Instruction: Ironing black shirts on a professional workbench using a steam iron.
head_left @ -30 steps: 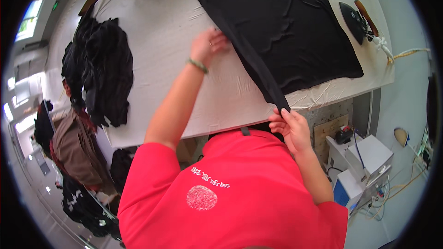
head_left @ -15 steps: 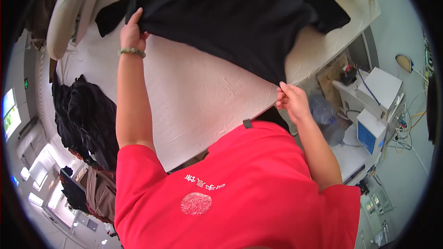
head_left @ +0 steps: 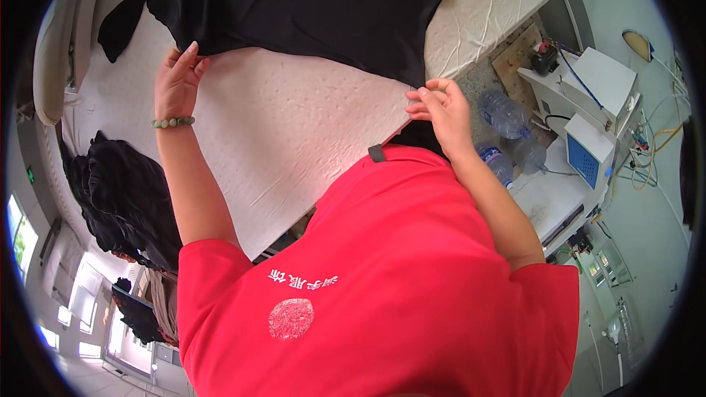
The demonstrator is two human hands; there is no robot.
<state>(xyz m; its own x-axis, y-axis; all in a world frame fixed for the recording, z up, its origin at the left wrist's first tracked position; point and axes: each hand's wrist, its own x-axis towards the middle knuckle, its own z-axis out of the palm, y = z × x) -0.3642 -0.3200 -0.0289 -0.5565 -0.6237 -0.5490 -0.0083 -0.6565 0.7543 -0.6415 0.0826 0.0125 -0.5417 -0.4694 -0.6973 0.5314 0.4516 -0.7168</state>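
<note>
A black garment (head_left: pixel 309 11) lies spread over the pale padded table (head_left: pixel 250 110), its near hem curving between my two hands. At its left corner my left hand (head_left: pixel 179 81), with a green bead bracelet on the wrist, has thumb and fingers closed on the cloth edge. Beside the table's near right edge, my right hand (head_left: pixel 445 110) pinches the opposite corner of the hem between thumb and fingertips. A narrow black sleeve-like part (head_left: pixel 125 26) stretches out at the far left. The garment's far end runs out of view.
Heaped black cloth (head_left: pixel 121 191) is at the table's left side. Beyond the far left stands a padded pale board (head_left: pixel 53 66). Clear plastic bottles (head_left: pixel 504 114) sit on the right, near a white machine (head_left: pixel 603 84) with a blue-panelled box (head_left: pixel 585 158) and cables.
Both hands have come nearer and leftward, drawing the garment's hem along. The garment now lies flatter on the table, and the view has shifted so more of the bottles shows.
</note>
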